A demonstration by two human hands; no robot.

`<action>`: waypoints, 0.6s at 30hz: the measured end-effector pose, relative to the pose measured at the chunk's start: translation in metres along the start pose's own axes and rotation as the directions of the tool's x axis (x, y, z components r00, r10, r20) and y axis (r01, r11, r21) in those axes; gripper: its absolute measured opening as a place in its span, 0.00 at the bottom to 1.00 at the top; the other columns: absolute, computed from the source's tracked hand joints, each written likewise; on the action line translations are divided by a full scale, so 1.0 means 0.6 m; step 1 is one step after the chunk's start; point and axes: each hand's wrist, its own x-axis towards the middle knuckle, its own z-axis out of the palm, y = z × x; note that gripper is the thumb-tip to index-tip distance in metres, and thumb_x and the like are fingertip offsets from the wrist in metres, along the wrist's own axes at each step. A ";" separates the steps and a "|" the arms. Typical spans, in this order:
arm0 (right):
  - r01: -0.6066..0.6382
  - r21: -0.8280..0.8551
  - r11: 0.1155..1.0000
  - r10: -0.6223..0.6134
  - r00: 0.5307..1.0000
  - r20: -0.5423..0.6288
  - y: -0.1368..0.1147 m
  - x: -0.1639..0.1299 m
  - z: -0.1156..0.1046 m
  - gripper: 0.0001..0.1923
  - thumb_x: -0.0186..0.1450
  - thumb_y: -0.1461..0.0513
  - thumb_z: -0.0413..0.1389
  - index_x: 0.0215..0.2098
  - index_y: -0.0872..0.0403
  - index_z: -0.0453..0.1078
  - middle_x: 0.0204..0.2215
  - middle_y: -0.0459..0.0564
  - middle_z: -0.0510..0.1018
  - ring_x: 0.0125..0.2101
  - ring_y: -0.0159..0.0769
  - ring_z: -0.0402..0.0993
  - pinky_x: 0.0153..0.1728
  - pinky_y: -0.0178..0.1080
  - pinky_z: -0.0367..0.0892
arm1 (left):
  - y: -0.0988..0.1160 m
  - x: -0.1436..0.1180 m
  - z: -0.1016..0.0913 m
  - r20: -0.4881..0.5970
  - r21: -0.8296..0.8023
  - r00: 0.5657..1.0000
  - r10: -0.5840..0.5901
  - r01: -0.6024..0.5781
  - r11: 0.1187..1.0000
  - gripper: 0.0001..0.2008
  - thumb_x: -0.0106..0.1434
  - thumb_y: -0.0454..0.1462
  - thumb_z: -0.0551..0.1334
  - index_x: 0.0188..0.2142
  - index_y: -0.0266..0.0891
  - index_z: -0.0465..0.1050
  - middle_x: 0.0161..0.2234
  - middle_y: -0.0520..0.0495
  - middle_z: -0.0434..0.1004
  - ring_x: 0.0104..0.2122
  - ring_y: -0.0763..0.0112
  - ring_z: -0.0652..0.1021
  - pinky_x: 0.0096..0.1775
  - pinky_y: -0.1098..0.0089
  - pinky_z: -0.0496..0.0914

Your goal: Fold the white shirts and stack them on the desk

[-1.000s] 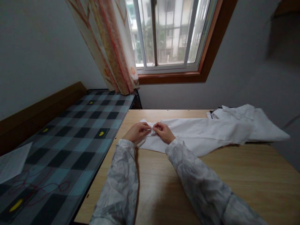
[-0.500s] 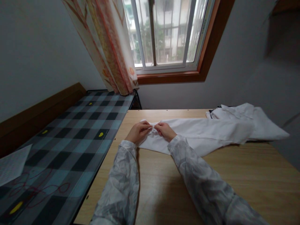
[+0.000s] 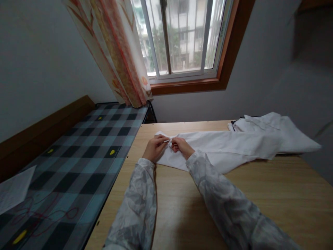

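A white garment that looks like a shirt (image 3: 221,142) lies stretched lengthwise across the wooden table (image 3: 177,201), with a seam running along it. At its left end, my left hand (image 3: 155,147) is closed, pinching a gathered bit of the cloth between thumb and fingers. My right hand (image 3: 182,146) is just beside it, fingers curled and closed on the same bunched spot. The fingertips nearly meet there; whatever small detail lies between them is too small to make out. Both forearms wear grey patterned sleeves.
More folded white cloth (image 3: 275,128) is piled at the table's back right. To the left stands a checked bed surface (image 3: 85,166) with red cord (image 3: 44,213) and a paper sheet (image 3: 15,187). A curtain (image 3: 119,59) hangs beside the window (image 3: 182,41).
My right hand's fingers have curled further under at the pinched spot, while my left hand stays on the cloth. The camera view has shifted slightly.
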 end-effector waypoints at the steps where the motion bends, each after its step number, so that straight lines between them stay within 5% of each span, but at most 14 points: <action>1: -0.004 0.011 1.000 0.004 1.000 0.013 -0.001 0.000 -0.001 0.13 0.55 0.51 0.59 0.25 0.52 0.68 0.19 0.44 0.73 0.16 0.29 0.66 0.19 0.33 0.61 | 0.003 0.001 -0.003 0.015 0.015 1.000 0.009 -0.009 1.000 0.12 0.73 0.41 0.65 0.48 0.41 0.86 0.46 0.41 0.84 0.46 0.61 0.81 0.50 0.63 0.73; 7: 0.121 0.039 0.992 -0.122 0.992 0.033 0.000 -0.005 0.001 0.15 0.54 0.50 0.62 0.27 0.52 0.70 0.20 0.42 0.74 0.17 0.27 0.64 0.19 0.32 0.57 | 0.013 0.002 -0.018 0.036 0.049 0.999 0.029 -0.031 0.998 0.12 0.73 0.40 0.64 0.48 0.42 0.86 0.47 0.41 0.84 0.47 0.60 0.82 0.51 0.63 0.74; 13: 0.178 -0.132 0.975 -0.200 0.963 -0.181 0.014 -0.005 -0.001 0.13 0.58 0.51 0.58 0.23 0.49 0.64 0.14 0.39 0.66 0.15 0.28 0.58 0.17 0.33 0.52 | 0.031 0.007 -0.008 -0.053 0.008 0.998 -0.019 0.020 1.000 0.12 0.72 0.41 0.63 0.46 0.40 0.84 0.45 0.42 0.82 0.45 0.63 0.80 0.47 0.66 0.73; 18: 0.328 -0.094 0.940 -0.341 0.892 -0.296 -0.017 0.002 -0.029 0.15 0.60 0.48 0.60 0.30 0.51 0.69 0.23 0.43 0.75 0.21 0.31 0.69 0.25 0.34 0.66 | 0.010 0.005 -0.035 -0.144 0.013 0.968 -0.204 0.208 0.978 0.14 0.72 0.45 0.61 0.46 0.39 0.78 0.41 0.47 0.81 0.38 0.66 0.77 0.42 0.68 0.71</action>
